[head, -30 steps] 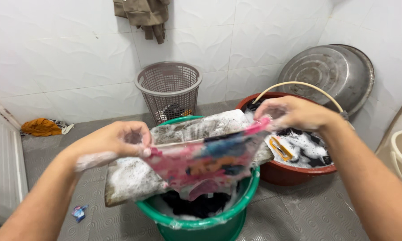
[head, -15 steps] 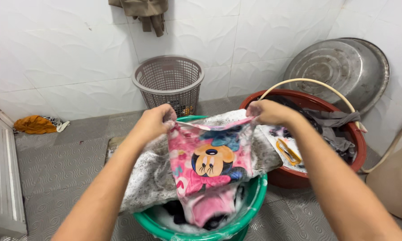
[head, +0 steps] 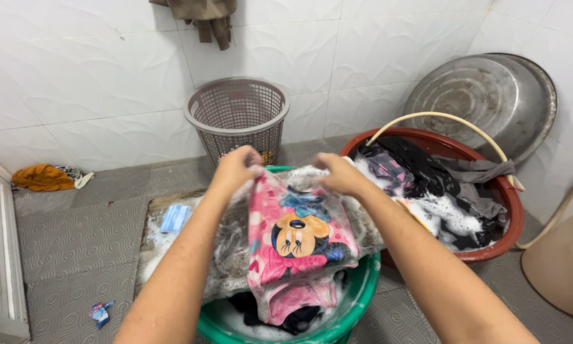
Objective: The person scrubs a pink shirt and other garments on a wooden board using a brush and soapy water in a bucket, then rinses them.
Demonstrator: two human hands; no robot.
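My left hand (head: 235, 167) and my right hand (head: 337, 172) both grip the top edge of a wet pink cartoon-print garment (head: 296, 242). It hangs spread over a soapy wooden washboard (head: 172, 245) that rests across a green basin (head: 356, 302). Dark clothes and suds lie in the basin under the garment. A blue soap bar (head: 174, 217) sits on the board's left part.
A red basin (head: 512, 210) of dark soapy clothes stands at right, with a hose (head: 436, 118) arching over it. Behind are a metal basin (head: 490, 95) leaning on the wall, a grey laundry basket (head: 237, 118), an orange cloth (head: 43, 177), and a cream bucket (head: 563, 261).
My hands have drawn closer together at the garment's top edge, bunching it. The view shifted, and the soap bar on the board came into sight.
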